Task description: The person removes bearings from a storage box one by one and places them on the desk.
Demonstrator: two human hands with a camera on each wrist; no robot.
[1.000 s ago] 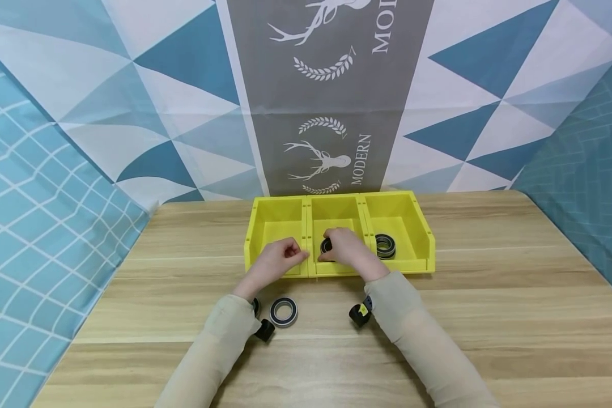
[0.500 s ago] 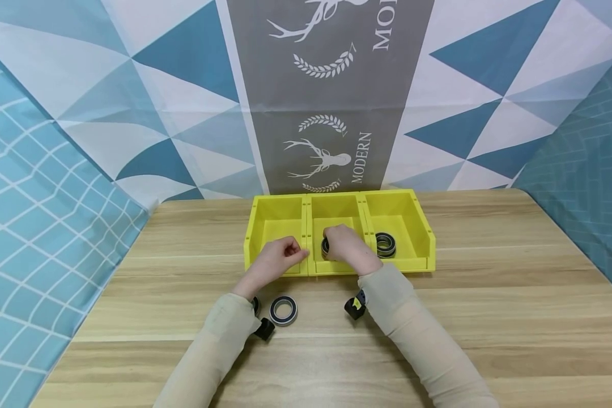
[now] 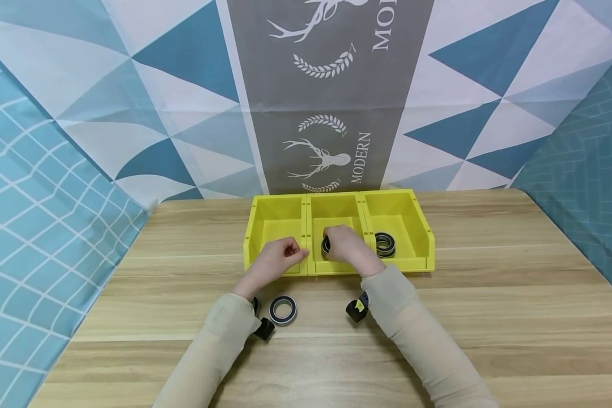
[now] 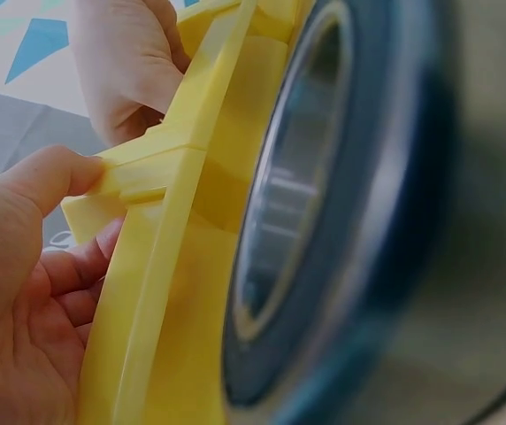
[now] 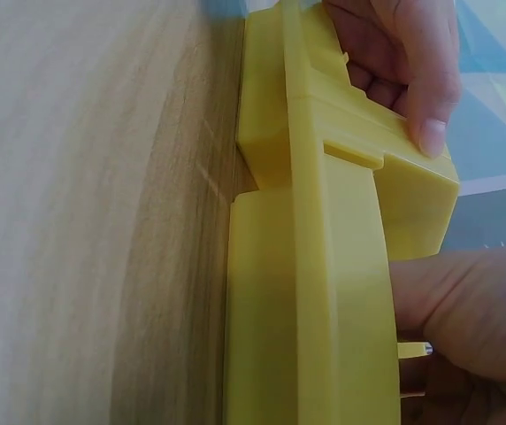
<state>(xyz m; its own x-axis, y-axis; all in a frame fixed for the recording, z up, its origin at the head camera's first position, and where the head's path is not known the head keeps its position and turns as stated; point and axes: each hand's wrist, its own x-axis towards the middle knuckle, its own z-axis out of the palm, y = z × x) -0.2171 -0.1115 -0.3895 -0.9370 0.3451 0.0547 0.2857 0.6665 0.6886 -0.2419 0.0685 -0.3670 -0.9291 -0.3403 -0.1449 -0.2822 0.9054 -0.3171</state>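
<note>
My right hand (image 3: 345,245) reaches into the middle yellow bin (image 3: 334,208) and grips a ball bearing (image 3: 326,247), a metal ring with a black seal, partly covered by the fingers. In the right wrist view, the bin wall hides most of the right hand (image 5: 483,310). At the divider between the left and middle bins, my left hand (image 3: 276,258) pinches the yellow rim; the left wrist view shows the thumb (image 4: 63,168) on top and curled fingers beyond the wall. A second bearing (image 3: 283,310) lies flat on the table, and another (image 3: 256,306) is half hidden by the left wrist.
Stacked bearings (image 3: 385,245) sit in the right yellow bin (image 3: 408,226). The left bin (image 3: 277,212) joins the row, which stands at the back of the wooden table (image 3: 489,294) before a patterned curtain. A bearing (image 4: 368,212) looms close in the left wrist view.
My right hand's thumb and fingers have closed in around the bearing in the middle bin, and its wrist has shifted slightly left. The left hand stays in place at the divider.
</note>
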